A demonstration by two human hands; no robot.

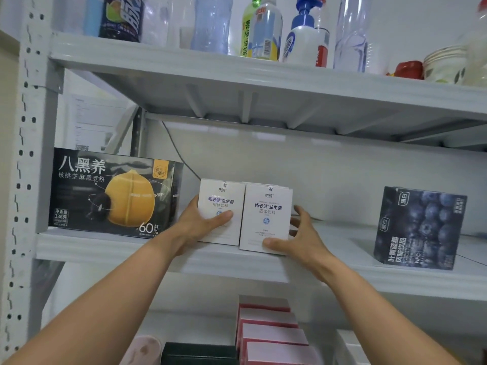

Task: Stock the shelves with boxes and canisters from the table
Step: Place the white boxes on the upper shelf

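On the shelf [118, 250], left hand [200, 223] grips left box [221, 197], right hand [305, 241] grips right box [267, 206], fingers [301, 211] curled.

Grey metal shelf rack [39, 133], white wall [342, 175] bhd.

At the top stand a dark blue bottle [122, 17], a clear bottle [210, 22], a green tea bottle [263, 32] and a white pump bottle [305, 40]. Further right, paper cups [445, 64] are stacked beside a red object [408, 69]. A thin dark cable [179, 151] runs down the wall [342, 167].
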